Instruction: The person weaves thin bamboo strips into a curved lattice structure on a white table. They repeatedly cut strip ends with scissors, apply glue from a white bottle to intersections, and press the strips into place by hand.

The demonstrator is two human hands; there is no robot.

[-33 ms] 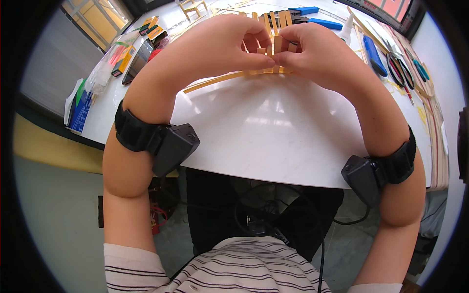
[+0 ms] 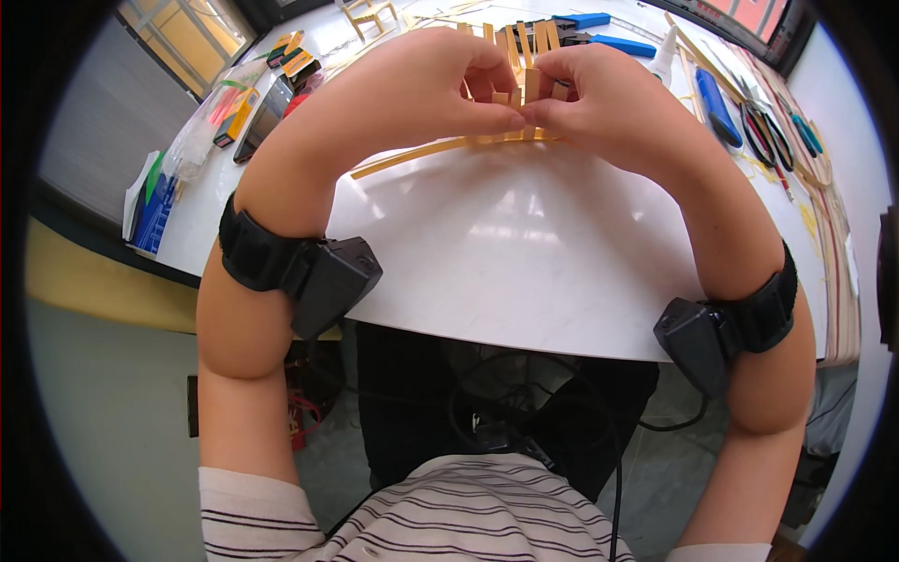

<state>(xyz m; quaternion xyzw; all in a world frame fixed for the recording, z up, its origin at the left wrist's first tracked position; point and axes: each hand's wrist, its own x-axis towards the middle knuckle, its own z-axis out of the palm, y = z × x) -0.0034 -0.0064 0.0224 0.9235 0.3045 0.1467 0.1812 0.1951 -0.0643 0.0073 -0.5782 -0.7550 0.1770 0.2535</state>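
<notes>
At the far middle of the table, both hands close on a piece woven from pale bamboo strips (image 2: 532,84), with several strip ends standing up. My left hand (image 2: 468,80) curls around its left side, thumb pressed near the middle. From the right, my right hand (image 2: 590,84) pinches the weave, its thumb almost touching the left one. A longer bamboo strip (image 2: 403,159) sticks out to the left along the lower edge. The fingers hide much of the weave.
Pliers with blue handles (image 2: 623,44) and a white glue bottle (image 2: 665,56) lie beyond my right hand. Scissors (image 2: 768,131) and a blue-handled tool (image 2: 717,108) are at right. Small boxes (image 2: 236,117) and a phone (image 2: 263,117) sit at left. A small chair model (image 2: 367,17) stands behind.
</notes>
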